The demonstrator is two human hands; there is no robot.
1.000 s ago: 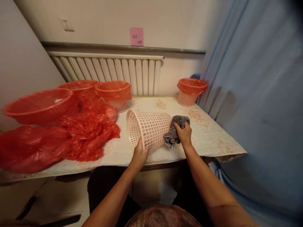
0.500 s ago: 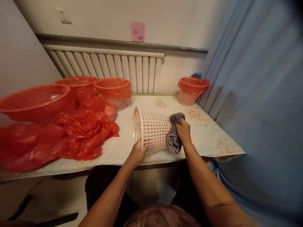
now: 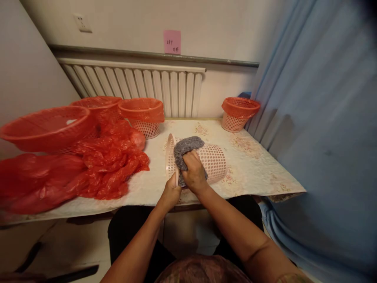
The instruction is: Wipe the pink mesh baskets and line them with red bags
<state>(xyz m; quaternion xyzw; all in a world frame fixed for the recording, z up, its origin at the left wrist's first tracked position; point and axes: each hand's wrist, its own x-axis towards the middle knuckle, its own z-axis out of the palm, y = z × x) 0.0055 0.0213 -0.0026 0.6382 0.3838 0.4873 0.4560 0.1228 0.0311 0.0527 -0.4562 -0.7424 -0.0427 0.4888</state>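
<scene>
A pale pink plastic wastebasket (image 3: 215, 163) with a lattice wall lies on its side on the table, its mouth facing left. My left hand (image 3: 171, 191) is closed on the near part of its rim. In my right hand (image 3: 194, 171) is a bunched grey cloth (image 3: 188, 144), pressed against the basket wall close to the rim. Cloth and hand hide part of the lattice there.
Red plastic bags (image 3: 100, 169) lie heaped on the left. Behind them stand several baskets lined with red bags, one of them a lined basket (image 3: 144, 127) near the radiator (image 3: 153, 84). Another lined basket (image 3: 235, 120) stands back right, beside a blue curtain (image 3: 318, 118). The tablecloth (image 3: 265, 173) has a floral print.
My right hand has slid the grey cloth leftward along the basket, from the base end to near the rim. My left hand keeps its hold on the rim.
</scene>
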